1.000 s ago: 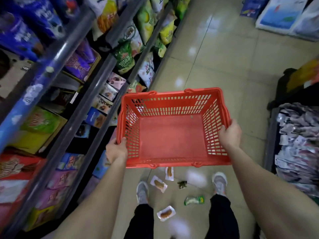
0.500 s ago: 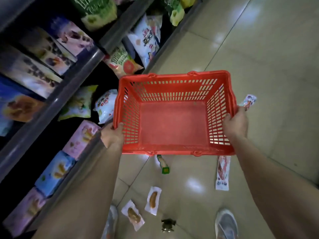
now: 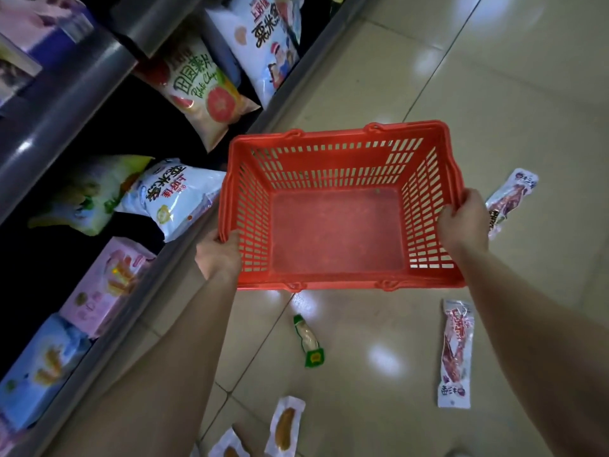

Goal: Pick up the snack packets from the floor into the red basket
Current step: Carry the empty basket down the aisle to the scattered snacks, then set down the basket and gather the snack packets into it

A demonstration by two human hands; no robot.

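A red slatted plastic basket [image 3: 339, 209] is being held above the beige tiled floor [image 3: 494, 94], its left rim being gripped by the left hand [image 3: 219, 255] and its right rim by the right hand [image 3: 463, 224]; nothing is lying inside it; long red-printed snack packets [image 3: 456, 352], a small green-ended packet [image 3: 309, 341] and what are probably sausage packets [image 3: 285, 427] are lying scattered on the floor beside the grey metal shelves [image 3: 66, 103]
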